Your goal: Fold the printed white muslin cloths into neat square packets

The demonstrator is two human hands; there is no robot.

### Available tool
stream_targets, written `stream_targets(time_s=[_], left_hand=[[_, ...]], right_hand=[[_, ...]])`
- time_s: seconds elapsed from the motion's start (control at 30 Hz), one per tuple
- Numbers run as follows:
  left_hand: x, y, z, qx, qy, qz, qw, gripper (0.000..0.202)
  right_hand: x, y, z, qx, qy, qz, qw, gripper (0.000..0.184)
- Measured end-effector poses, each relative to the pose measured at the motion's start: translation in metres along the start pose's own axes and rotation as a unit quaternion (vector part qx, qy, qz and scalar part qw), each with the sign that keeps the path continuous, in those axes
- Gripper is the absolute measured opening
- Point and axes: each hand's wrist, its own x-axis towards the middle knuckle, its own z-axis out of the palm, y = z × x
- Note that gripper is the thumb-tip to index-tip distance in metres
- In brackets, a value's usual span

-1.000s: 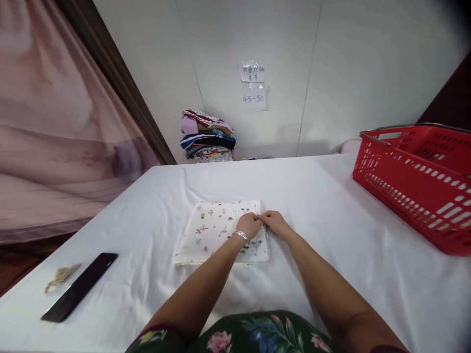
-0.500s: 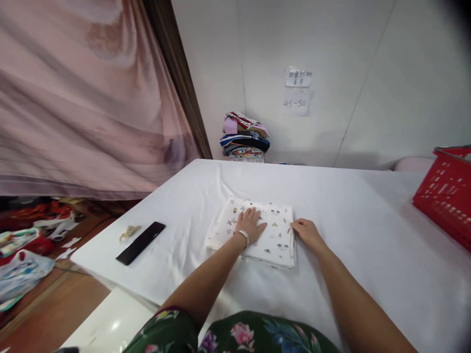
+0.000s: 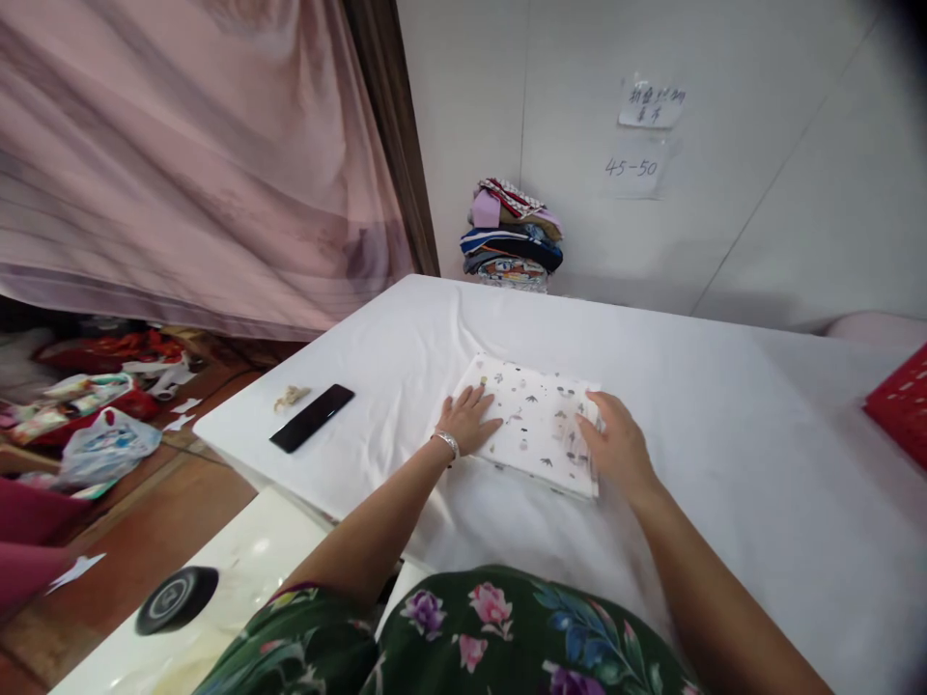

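Note:
A folded white cloth (image 3: 532,420) printed with small dark and coloured figures lies flat on the white-covered table (image 3: 724,463). My left hand (image 3: 465,421) rests open on its near left edge, fingers stretched flat; a silver bracelet sits on that wrist. My right hand (image 3: 615,444) lies on the cloth's right end, fingers spread and pressing down on the edge.
A black phone (image 3: 312,430) and a small beige scrap (image 3: 291,397) lie near the table's left edge. A stack of folded clothes (image 3: 513,236) stands by the wall. A red basket's corner (image 3: 898,405) shows at right. Bags (image 3: 101,444) litter the floor at left, under a pink curtain (image 3: 181,154).
My hands went from pinching together at the cloth's right edge to lying apart and flat on it. The view has swung left, so the basket is nearly out of sight.

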Motion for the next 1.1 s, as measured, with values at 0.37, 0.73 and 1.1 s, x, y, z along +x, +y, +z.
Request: stream_targets(time_s=[0.37, 0.73, 1.1], left_hand=[[-0.001, -0.007, 0.006, -0.06, 0.053, 0.043, 0.996, 0.053], [-0.056, -0.076, 0.0, 0.022, 0.14, 0.283, 0.949, 0.053], [-0.044, -0.069, -0.001, 0.067, 0.191, 0.325, 0.924, 0.059]], right_hand=[[-0.052, 0.0, 0.025, -0.183, -0.167, -0.283, 0.927, 0.056], [-0.069, 0.023, 0.008, -0.236, -0.13, -0.341, 0.901, 0.064], [-0.06, -0.004, 0.008, -0.247, -0.121, -0.315, 0.908, 0.073]])
